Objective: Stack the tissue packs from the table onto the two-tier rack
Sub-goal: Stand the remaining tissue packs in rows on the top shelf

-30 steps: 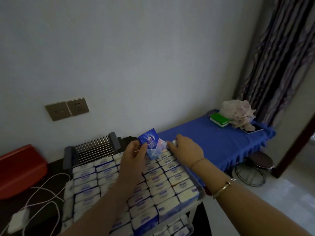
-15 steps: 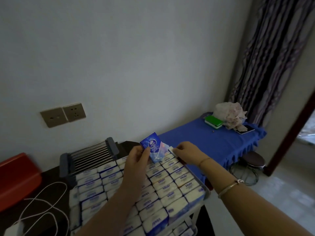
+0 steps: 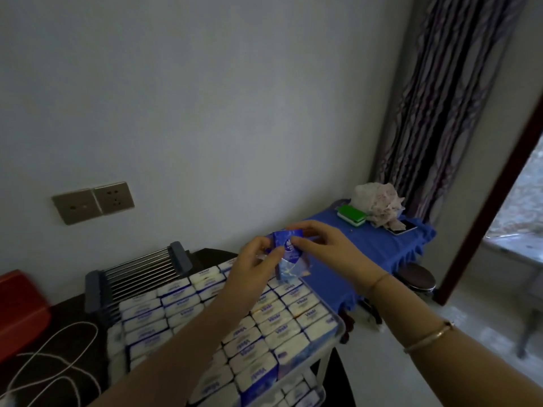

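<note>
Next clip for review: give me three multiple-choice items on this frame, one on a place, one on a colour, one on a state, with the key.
1. Where is the green box?
A. on the blue-covered table
B. on the rack
C. on the floor

2. What colour is the held tissue pack?
A. red
B. blue and white
C. green

3. How is that pack held?
A. left hand alone
B. lying loose on the rack
C. left hand and right hand together

Key: 1 A, it sits beside the crumpled bag; 2 B, wrapper shows both; 3 C, both hands' fingers pinch it above the rack.

Wrapper [image 3: 286, 257] blurred, partly behind both hands. Rack's [image 3: 338, 333] lower tier mostly hidden. Cable [image 3: 58, 362] cut off at left edge.
</note>
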